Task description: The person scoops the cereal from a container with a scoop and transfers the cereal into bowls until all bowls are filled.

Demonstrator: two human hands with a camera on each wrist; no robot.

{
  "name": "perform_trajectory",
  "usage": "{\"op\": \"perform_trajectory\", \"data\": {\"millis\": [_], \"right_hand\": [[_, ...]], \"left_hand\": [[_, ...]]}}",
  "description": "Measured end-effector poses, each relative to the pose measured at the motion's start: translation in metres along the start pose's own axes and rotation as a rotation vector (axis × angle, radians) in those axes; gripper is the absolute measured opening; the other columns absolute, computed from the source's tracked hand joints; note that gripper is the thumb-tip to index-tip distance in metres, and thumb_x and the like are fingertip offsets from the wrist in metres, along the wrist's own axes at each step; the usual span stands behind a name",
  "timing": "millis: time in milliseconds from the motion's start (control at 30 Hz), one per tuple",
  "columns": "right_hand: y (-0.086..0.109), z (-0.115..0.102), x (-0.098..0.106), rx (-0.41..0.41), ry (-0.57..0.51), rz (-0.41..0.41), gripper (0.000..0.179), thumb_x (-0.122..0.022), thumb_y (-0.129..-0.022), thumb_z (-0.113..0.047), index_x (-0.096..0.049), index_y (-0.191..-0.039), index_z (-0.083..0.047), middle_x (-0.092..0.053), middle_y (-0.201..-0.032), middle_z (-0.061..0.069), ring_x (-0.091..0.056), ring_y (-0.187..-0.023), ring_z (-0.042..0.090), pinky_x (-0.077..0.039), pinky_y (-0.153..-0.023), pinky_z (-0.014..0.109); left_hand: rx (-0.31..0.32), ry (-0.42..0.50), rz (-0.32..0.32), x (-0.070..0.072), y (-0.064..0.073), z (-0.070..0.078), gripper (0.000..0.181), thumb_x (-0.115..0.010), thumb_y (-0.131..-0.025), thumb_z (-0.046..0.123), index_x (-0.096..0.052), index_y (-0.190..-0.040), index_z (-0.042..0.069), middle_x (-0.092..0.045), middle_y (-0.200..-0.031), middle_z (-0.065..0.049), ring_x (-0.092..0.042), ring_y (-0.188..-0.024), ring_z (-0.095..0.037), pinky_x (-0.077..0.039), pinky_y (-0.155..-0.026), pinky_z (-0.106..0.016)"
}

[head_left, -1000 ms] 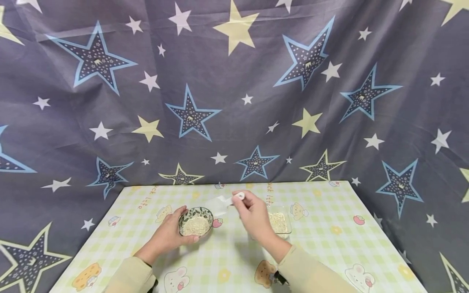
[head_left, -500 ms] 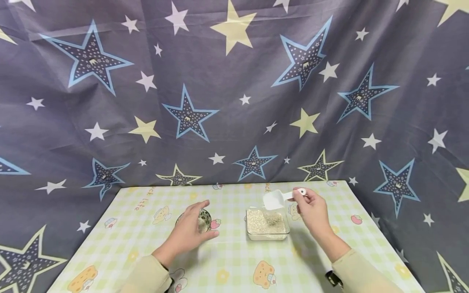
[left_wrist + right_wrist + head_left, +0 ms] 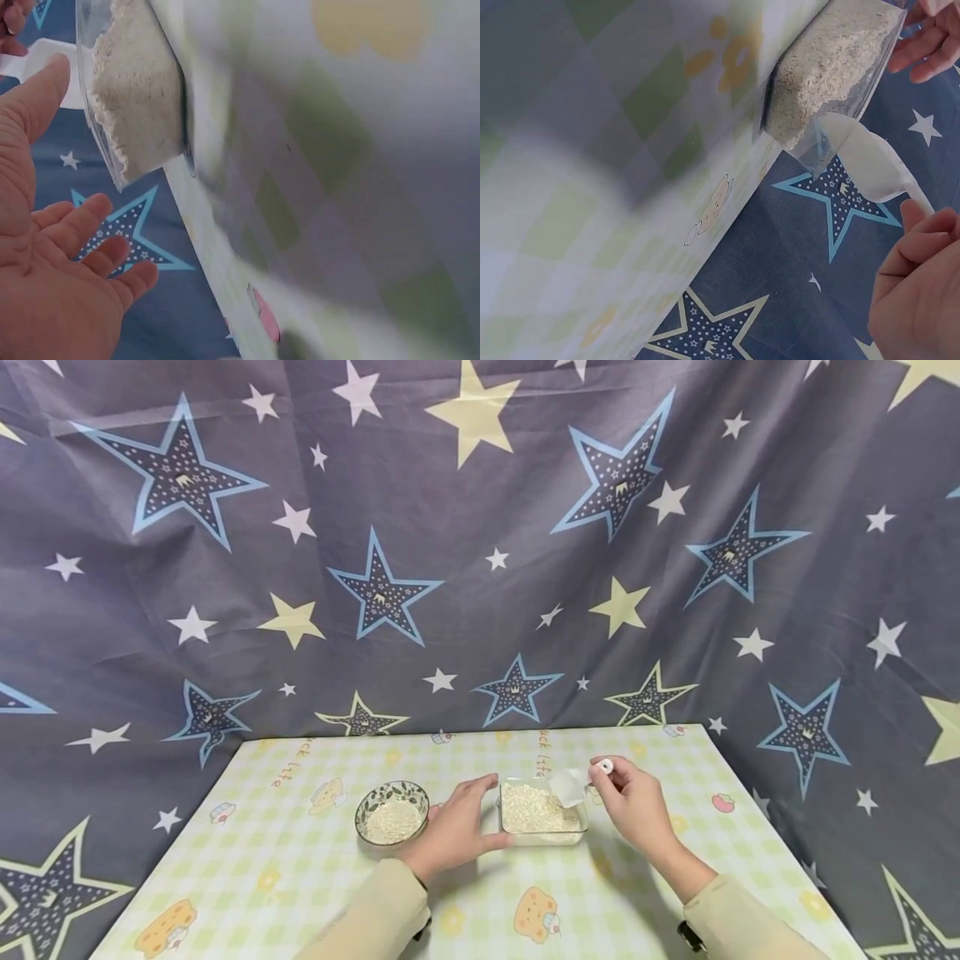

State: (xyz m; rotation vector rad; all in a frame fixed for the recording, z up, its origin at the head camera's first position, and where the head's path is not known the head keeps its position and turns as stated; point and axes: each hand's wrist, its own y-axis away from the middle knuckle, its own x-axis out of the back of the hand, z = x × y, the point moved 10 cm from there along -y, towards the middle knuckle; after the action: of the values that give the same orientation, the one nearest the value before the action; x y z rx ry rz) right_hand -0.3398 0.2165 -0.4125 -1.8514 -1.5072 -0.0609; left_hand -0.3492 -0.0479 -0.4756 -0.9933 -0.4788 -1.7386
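Note:
My right hand (image 3: 637, 802) pinches the handle of a white scoop (image 3: 568, 787) between thumb and fingers. The scoop's head dips over the right end of a clear rectangular container (image 3: 543, 838), its tip down inside the wall in the right wrist view. Pale oat-like flakes (image 3: 832, 67) fill much of the container, with a hollow at the right end. At the container's left side is my left hand (image 3: 453, 831), thumb and fingers spread apart. In the left wrist view its thumb (image 3: 45, 94) points towards the container and the fingers are loosely extended.
Left of my left hand stands a round bowl (image 3: 362, 803) with a leaf pattern, holding similar flakes. A green-checked cloth with cartoon prints covers the table (image 3: 300, 877). Behind its far edge hangs a dark star-patterned curtain (image 3: 480, 643).
My left hand has let go of the bowl and moved right to the container. The right hand has carried the scoop from beside the bowl rightwards, then down into the container.

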Motion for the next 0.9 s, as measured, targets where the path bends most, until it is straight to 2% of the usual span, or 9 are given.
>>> {"op": "perform_trajectory", "data": {"millis": [200, 300, 400, 467, 533, 633, 700, 833, 900], "right_hand": [[0.001, -0.018, -0.009, 0.194, 0.13, -0.034, 0.015, -0.072, -0.102, -0.013, -0.077, -0.113, -0.004, -0.074, -0.072, 0.001, -0.047, -0.054, -0.006, -0.042, -0.047, 0.02], [0.001, -0.018, -0.013, 0.222, 0.158, -0.052, 0.015, -0.072, -0.103, -0.013, -0.077, -0.113, -0.004, -0.072, -0.07, -0.002, -0.041, -0.052, -0.007, -0.037, -0.045, 0.02], [0.001, -0.013, -0.016, 0.201, 0.147, -0.07, 0.015, -0.071, -0.104, -0.014, -0.077, -0.114, -0.005, -0.074, -0.072, 0.001, -0.041, -0.051, -0.005, -0.037, -0.046, 0.02], [0.0, -0.008, -0.019, 0.163, 0.11, -0.092, 0.016, -0.071, -0.104, -0.014, -0.077, -0.115, -0.004, -0.077, -0.076, 0.005, -0.05, -0.054, -0.005, -0.042, -0.048, 0.02], [-0.003, 0.001, -0.023, 0.087, 0.047, -0.119, 0.018, -0.07, -0.104, -0.015, -0.077, -0.116, -0.003, -0.08, -0.082, 0.01, -0.055, -0.056, -0.001, -0.046, -0.05, 0.02], [-0.007, 0.019, -0.029, -0.075, -0.062, -0.153, 0.02, -0.069, -0.105, -0.016, -0.076, -0.118, -0.002, -0.082, -0.09, 0.016, -0.059, -0.057, 0.004, -0.048, -0.051, 0.021], [-0.009, 0.033, -0.033, -0.197, -0.14, -0.17, 0.022, -0.068, -0.106, -0.017, -0.075, -0.121, -0.002, -0.081, -0.093, 0.019, -0.053, -0.053, 0.006, -0.043, -0.049, 0.021], [-0.007, 0.055, -0.04, -0.388, -0.285, -0.198, 0.03, -0.065, -0.108, -0.018, -0.07, -0.129, 0.002, -0.082, -0.092, 0.013, -0.047, -0.054, 0.006, -0.037, -0.049, 0.02], [-0.005, 0.063, -0.043, -0.444, -0.339, -0.218, 0.034, -0.064, -0.109, -0.019, -0.066, -0.133, 0.004, -0.082, -0.09, 0.007, -0.047, -0.054, 0.006, -0.037, -0.048, 0.02]], "left_hand": [[0.011, 0.05, -0.019, -0.008, -0.012, -0.002, 0.107, -0.09, -0.085, 0.047, -0.033, -0.167, 0.007, -0.047, -0.167, -0.01, -0.039, -0.158, -0.037, -0.037, -0.129, -0.056], [0.01, 0.061, -0.035, -0.01, -0.017, -0.003, 0.107, -0.091, -0.085, 0.044, -0.032, -0.167, 0.007, -0.05, -0.166, -0.009, -0.04, -0.157, -0.036, -0.038, -0.129, -0.055], [0.007, 0.069, -0.05, -0.01, -0.02, -0.002, 0.108, -0.092, -0.084, 0.042, -0.033, -0.167, 0.007, -0.052, -0.164, -0.009, -0.042, -0.156, -0.036, -0.038, -0.128, -0.055], [0.012, 0.067, -0.058, -0.011, -0.021, -0.002, 0.109, -0.092, -0.083, 0.042, -0.032, -0.167, 0.007, -0.053, -0.163, -0.009, -0.042, -0.155, -0.036, -0.038, -0.129, -0.054], [0.014, 0.063, -0.063, -0.01, -0.022, -0.002, 0.11, -0.092, -0.082, 0.043, -0.032, -0.167, 0.007, -0.054, -0.163, -0.008, -0.042, -0.156, -0.035, -0.038, -0.129, -0.053], [0.018, 0.062, -0.071, -0.009, -0.023, -0.003, 0.112, -0.093, -0.081, 0.043, -0.031, -0.167, 0.007, -0.055, -0.162, -0.006, -0.042, -0.156, -0.033, -0.038, -0.129, -0.051], [0.021, 0.068, -0.077, -0.009, -0.024, -0.003, 0.114, -0.094, -0.08, 0.043, -0.031, -0.168, 0.007, -0.055, -0.162, -0.005, -0.042, -0.156, -0.033, -0.038, -0.129, -0.05], [0.034, 0.084, -0.084, -0.009, -0.024, -0.004, 0.115, -0.095, -0.079, 0.042, -0.031, -0.167, 0.005, -0.056, -0.161, -0.005, -0.042, -0.155, -0.033, -0.038, -0.129, -0.05], [0.037, 0.085, -0.081, -0.009, -0.024, -0.005, 0.115, -0.096, -0.078, 0.042, -0.032, -0.167, 0.004, -0.056, -0.161, -0.006, -0.043, -0.155, -0.034, -0.037, -0.13, -0.051]]}}
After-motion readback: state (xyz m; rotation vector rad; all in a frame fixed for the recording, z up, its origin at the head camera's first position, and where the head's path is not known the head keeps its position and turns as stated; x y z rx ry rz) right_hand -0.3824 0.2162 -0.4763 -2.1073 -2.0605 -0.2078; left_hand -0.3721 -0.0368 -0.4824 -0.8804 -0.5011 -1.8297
